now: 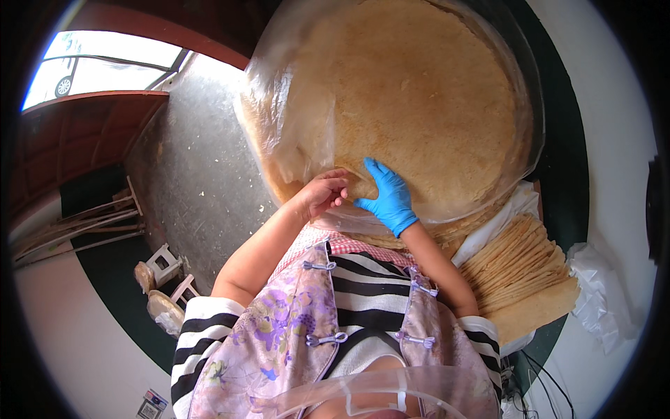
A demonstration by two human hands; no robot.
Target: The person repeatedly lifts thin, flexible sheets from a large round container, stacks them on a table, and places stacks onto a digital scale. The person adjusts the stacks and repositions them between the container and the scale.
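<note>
A large stack of thin, round, golden-brown flatbreads (426, 91) lies before me, under and partly wrapped by a clear plastic sheet (307, 133). My left hand (326, 193) is bare and rests at the near edge of the stack. Its fingers are curled in, and what they pinch, if anything, is too small to make out. Close beside it, my right hand (387, 195) wears a blue glove. Thumb and fingers are spread apart there, on the near part of the top flatbread, with nothing seen between them.
Folded flatbreads (520, 272) are piled at the right, with a white plastic bag (600, 293) beyond them. Small white stools (166, 265) stand on the grey floor (202, 153) at left. Wooden slats (84, 227) lean by the wall. Dark cables (541, 380) hang at lower right.
</note>
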